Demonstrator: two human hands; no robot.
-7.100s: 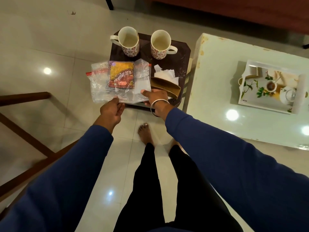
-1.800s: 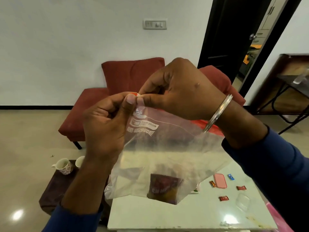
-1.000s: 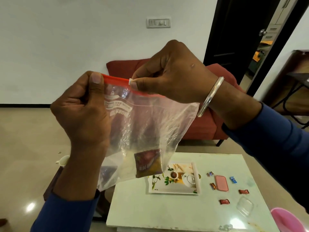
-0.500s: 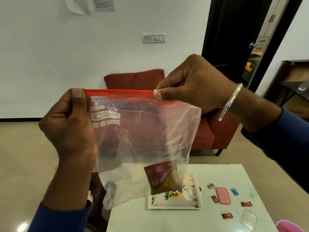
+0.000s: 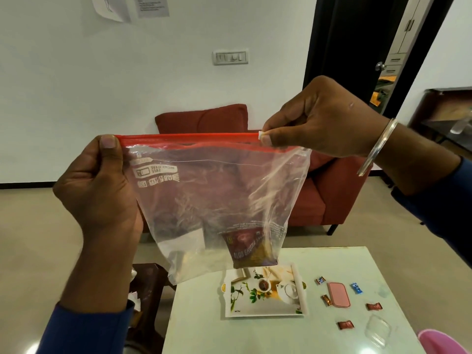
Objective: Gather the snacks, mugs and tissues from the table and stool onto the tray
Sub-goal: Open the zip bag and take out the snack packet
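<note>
I hold a clear zip bag point(image 5: 217, 200) with a red seal strip up at chest height. My left hand point(image 5: 99, 185) pinches its left top corner. My right hand point(image 5: 316, 118) pinches the white slider at the right end of the strip. A dark red snack packet point(image 5: 251, 251) lies in the bag's bottom right corner. Below, the floral tray point(image 5: 265, 292) rests on the white table point(image 5: 199, 315). Several small wrapped sweets point(image 5: 345, 325) lie to the right of the tray. White tissue point(image 5: 134, 300) shows on the dark stool point(image 5: 150, 277); the mugs are hidden.
A pink flat case point(image 5: 338, 294) and a clear plastic lid point(image 5: 378, 330) lie on the table's right part. A pink object point(image 5: 444, 342) sits at the bottom right corner. A red sofa point(image 5: 306, 190) stands behind the table, with a dark doorway point(image 5: 352, 47) at the back right.
I lifted the bag off the stool to chest height. Over the last second my right hand has drawn the slider rightward along the red strip to its right end.
</note>
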